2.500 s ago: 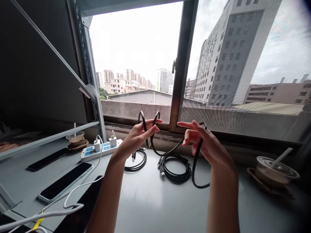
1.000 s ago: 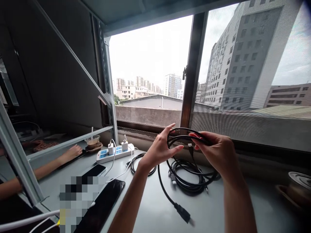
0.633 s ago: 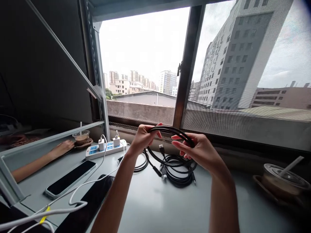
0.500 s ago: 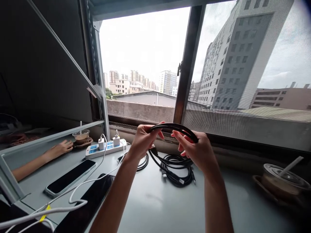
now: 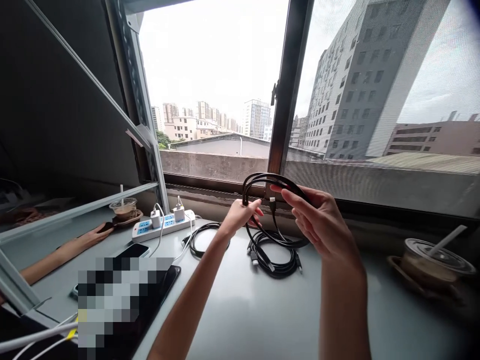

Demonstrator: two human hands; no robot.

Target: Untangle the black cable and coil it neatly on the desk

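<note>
Coil of black cable (image 5: pixel 262 175), seemingly lying sideways, pinched by left hand (image 5: pixel 240 217); right hand (image 5: pixel 320 222) spread.

Left hand: we see the left hand (image 5: pixel 240 217) closed around the near side of a looped black cable (image 5: pixel 262 176), held up above the table (image 5: pixel 262 320).
Right hand: the right hand (image 5: pixel 318 220) has its fingers stretched out against the loop's far side; we cannot tell whether the thumb pins it.
Under the hands: we count two more coils on the table, a large coil (image 5: pixel 275 260) and, to its left, a small coil (image 5: pixel 200 240).
Left side: a power strip (image 5: pixel 163 226) with chargers plugged in, and beside it another person's hand (image 5: pixel 95 231) near an iced drink (image 5: pixel 123 207).
Right side: we see a second cup (image 5: pixel 437 260) with a straw.
</note>
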